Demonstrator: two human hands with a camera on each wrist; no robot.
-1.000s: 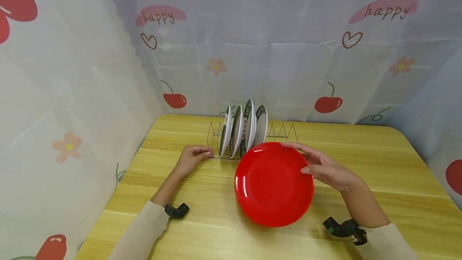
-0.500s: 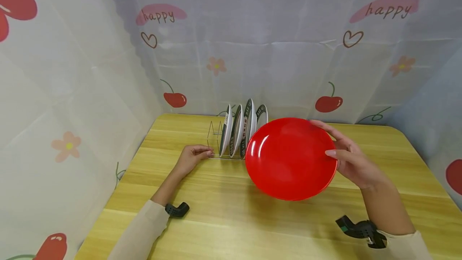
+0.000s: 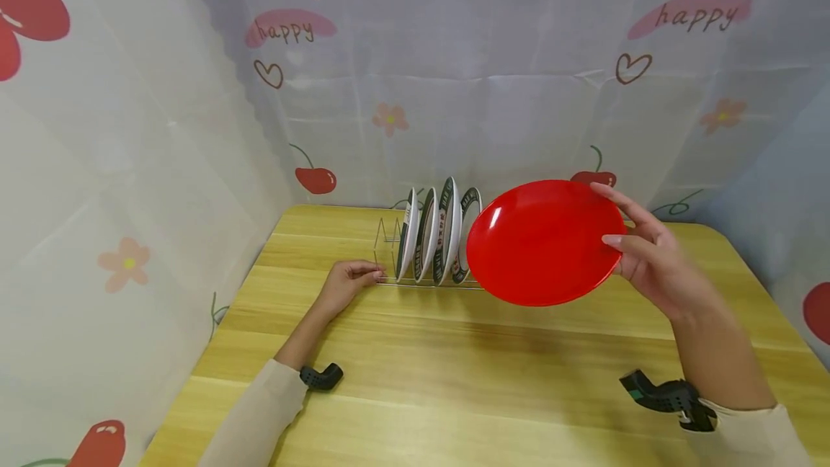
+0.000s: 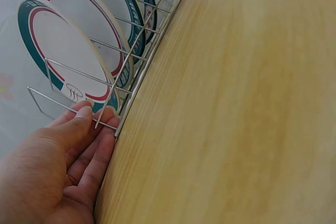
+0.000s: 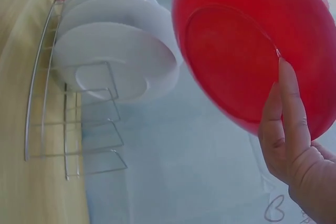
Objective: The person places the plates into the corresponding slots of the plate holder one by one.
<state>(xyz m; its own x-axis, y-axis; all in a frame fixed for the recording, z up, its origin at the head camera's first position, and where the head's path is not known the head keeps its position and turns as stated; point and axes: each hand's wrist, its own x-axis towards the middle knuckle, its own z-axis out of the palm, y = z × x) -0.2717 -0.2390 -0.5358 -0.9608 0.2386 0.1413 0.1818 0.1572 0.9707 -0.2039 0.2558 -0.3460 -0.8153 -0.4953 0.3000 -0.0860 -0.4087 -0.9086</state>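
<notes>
In the head view a red plate (image 3: 545, 243) is held up in the air by my right hand (image 3: 661, 261), thumb on its front face and fingers behind its right edge. The right wrist view shows the fingers against the underside of the red plate (image 5: 236, 51). My left hand (image 3: 348, 287) pinches the left front end of a wire plate rack (image 4: 128, 80). Several white plates with green patterned rims stand upright in the rack; the leftmost plate (image 4: 68, 51) is nearest the left hand. The red plate hides the rack's right part in the head view.
The rack stands near the back of a wooden table (image 3: 415, 380). A cherry-printed curtain (image 3: 454, 107) hangs behind the table and along its sides. In the right wrist view, wire slots (image 5: 94, 171) show beyond the last white plate.
My right hand has raised the red plate, moved it rightward and farther back, and tilted it flatter. The left hand stays on the rack.
</notes>
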